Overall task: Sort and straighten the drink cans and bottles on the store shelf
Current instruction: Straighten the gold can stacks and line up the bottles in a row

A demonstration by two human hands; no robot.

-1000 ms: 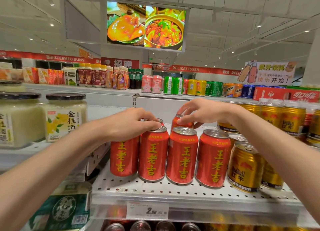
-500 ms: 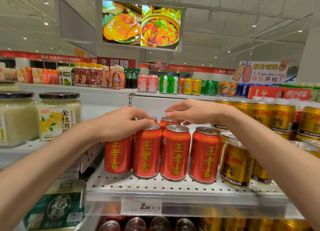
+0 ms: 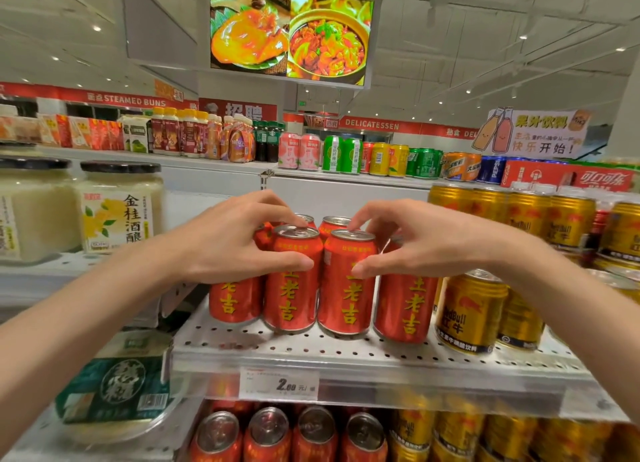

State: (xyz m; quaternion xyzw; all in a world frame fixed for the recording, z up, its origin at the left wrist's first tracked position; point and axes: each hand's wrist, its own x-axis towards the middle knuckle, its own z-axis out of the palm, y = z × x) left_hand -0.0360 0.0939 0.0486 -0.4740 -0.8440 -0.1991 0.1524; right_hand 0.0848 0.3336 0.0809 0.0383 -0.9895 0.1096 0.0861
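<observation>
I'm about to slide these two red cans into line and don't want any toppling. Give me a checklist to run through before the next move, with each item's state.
1. Left hand grips the second red can from the left: ok.
2. Right hand pinches the third red can: ok.
3. Both held cans upright on the perforated shelf: ok.
4. Front red labels facing out: ok.
5. Front row even: not ok, the middle pair and the rightmost red can sit further forward than the leftmost.
6. Back-row cans aligned: cannot tell, mostly hidden.
</observation>
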